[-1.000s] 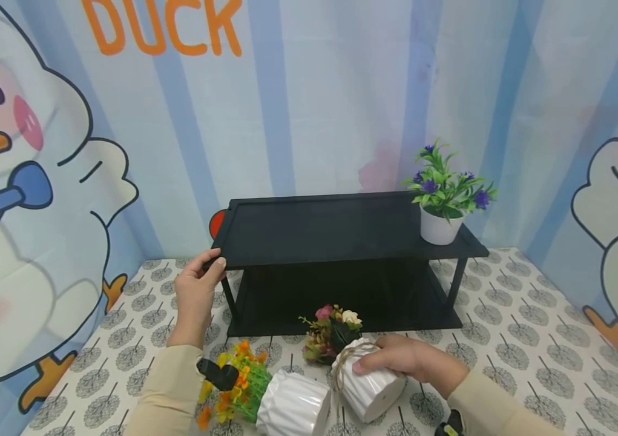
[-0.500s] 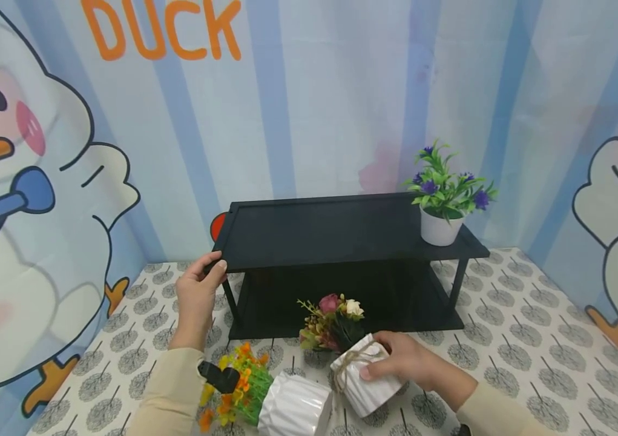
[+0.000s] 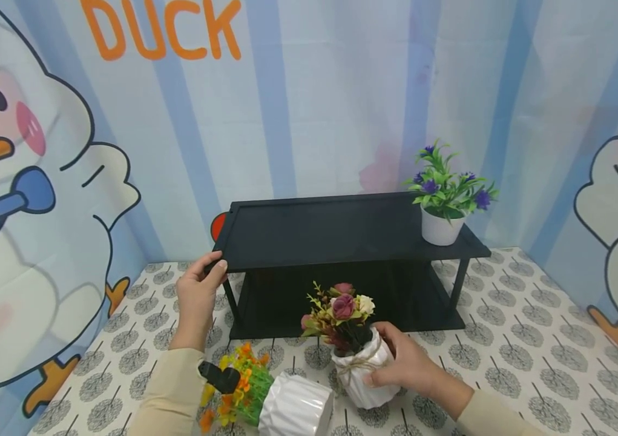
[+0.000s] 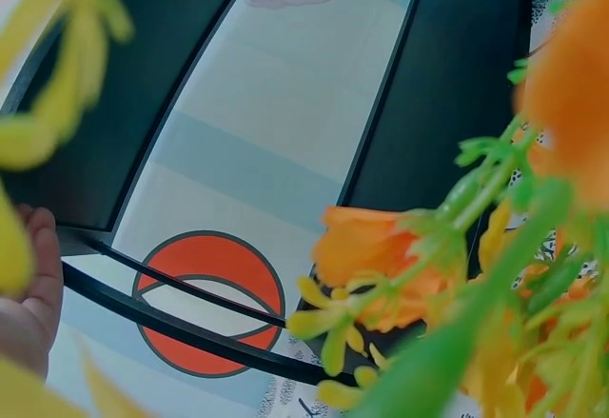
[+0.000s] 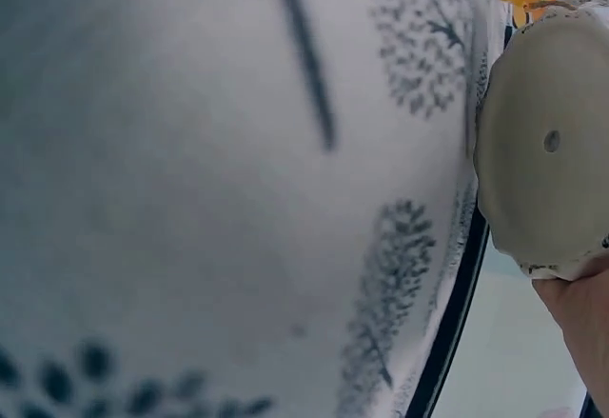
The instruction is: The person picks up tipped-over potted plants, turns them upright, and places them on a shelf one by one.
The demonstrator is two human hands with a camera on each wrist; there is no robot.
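Duck-print backdrop reading "DUCK" (image 3: pixel 160 28); left hand (image 3: pixel 197 295) grips black shelf (image 3: pixel 341 230) corner, right hand (image 3: pixel 404 364) grasps twine-tied white flowerpot (image 3: pixel 360 375).

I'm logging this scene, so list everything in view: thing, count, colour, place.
shelf: one, black, two tiers, at the back of the table.
purple flower pot: one, white, upright on the shelf's top right end.
rose pot: one, white with twine, near upright on the table in front of the shelf.
orange flower pot: one, white ribbed, lying on its side at the near edge.
table: one, white cloth with grey tree print.
backdrop: blue-striped, cartoon ducks, orange letters.
left hand: grips the shelf's top left corner.
right hand: holds the rose pot.
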